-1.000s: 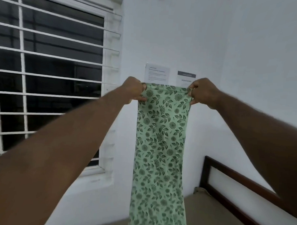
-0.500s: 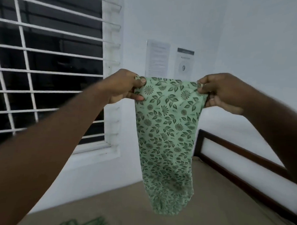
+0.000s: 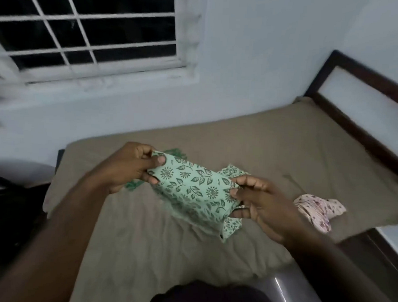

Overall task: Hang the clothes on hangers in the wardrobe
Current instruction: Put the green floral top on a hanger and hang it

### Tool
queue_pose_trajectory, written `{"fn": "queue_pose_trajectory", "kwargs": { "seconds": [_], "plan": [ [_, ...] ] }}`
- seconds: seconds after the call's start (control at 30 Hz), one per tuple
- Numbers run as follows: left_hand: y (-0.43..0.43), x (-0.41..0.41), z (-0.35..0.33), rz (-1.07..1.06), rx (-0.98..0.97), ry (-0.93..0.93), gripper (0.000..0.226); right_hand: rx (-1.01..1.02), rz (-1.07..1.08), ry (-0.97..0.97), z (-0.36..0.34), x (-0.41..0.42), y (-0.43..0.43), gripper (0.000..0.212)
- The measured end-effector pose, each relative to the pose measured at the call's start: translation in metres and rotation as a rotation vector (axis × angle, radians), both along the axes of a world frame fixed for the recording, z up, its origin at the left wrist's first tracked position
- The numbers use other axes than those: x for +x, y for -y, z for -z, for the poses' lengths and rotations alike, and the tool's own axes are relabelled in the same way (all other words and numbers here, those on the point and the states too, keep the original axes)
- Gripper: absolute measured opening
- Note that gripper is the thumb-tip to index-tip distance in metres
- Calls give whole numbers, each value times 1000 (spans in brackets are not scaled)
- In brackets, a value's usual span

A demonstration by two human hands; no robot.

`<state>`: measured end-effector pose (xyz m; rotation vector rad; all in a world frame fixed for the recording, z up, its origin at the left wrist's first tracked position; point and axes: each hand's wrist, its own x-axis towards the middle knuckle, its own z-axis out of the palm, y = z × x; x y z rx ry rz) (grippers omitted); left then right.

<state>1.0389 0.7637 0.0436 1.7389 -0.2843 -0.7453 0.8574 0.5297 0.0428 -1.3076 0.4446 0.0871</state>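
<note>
Grip: left hand [image 3: 129, 167], right hand [image 3: 263, 205] on green cloth [image 3: 193, 184], blurred underside perhaps folded.

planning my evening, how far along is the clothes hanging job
Done: nothing visibly; no hanger or wardrobe is in view. In hand: the left hand and right hand pinch a green leaf-print garment at opposite ends above the bed. Left: that garment, a pink spotted garment on the bed, and a darker green cloth by the left hand.
</note>
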Motion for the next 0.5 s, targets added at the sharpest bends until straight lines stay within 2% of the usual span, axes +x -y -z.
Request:
{"fn": "queue_pose_trajectory", "kwargs": {
  "seconds": [0.07,0.17,0.33,0.5],
  "plan": [
    [3,4,16,-8,38,-19,22,19,41,-43,20,4,0,15],
    [12,10,30,-10,50,-37,13,47,74,-105,44,4,4,15],
    [42,26,55,60,105,-25,12,-13,110,-158,74,1,23,28],
    [87,37,81,183,222,10,13,-41,125,-208,105,2,54,29]
  ]
}}
